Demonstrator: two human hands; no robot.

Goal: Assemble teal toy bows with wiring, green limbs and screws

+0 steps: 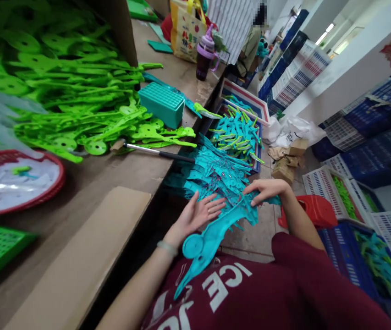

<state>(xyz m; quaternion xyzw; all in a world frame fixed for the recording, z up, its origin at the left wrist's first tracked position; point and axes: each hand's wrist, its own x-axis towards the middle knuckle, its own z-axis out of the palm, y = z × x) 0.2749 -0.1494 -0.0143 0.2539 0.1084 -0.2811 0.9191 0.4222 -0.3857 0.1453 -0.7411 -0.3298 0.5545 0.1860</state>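
My right hand (267, 189) grips a flat turquoise plastic part (212, 236) by its far end, fingers curled over it. The part slants down toward my shirt, with a round disc and a pointed tip at its near end. Palm up and fingers stretched, my left hand (200, 213) lies just left of the part, holding nothing. Beyond both hands is a heap of similar turquoise parts (216, 169). A hammer (159, 151) rests on the table, its dark handle reaching over the heap.
Bright green plastic parts (78, 96) cover the table's far left. A teal box (162, 103), a red basket (61, 176) and a cardboard strip (88, 256) lie on the table. A crate of mixed parts (259, 137) stands beyond the heap; a red stool (314, 213) is at right.
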